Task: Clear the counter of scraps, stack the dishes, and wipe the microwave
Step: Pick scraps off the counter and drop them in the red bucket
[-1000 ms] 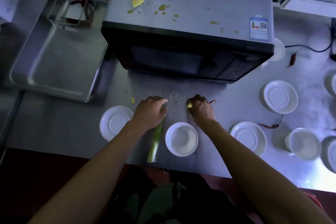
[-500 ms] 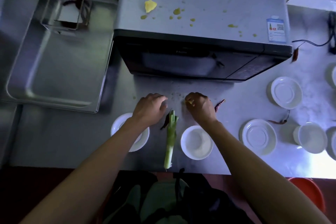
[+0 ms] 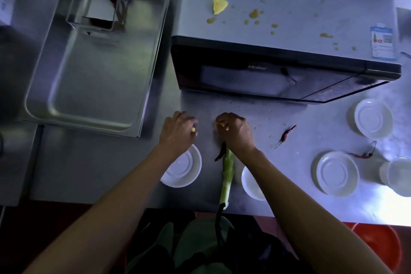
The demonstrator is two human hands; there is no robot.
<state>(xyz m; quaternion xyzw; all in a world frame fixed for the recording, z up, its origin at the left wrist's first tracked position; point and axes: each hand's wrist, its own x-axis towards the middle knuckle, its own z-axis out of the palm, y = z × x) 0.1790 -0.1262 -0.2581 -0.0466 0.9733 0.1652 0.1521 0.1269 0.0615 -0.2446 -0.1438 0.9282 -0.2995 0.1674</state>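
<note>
Both hands, left hand [image 3: 178, 130] and right hand [image 3: 235, 130], now pinch yellow scraps [image 3: 193, 129] mid-counter, the leek [image 3: 227, 176] released near the front edge.
</note>
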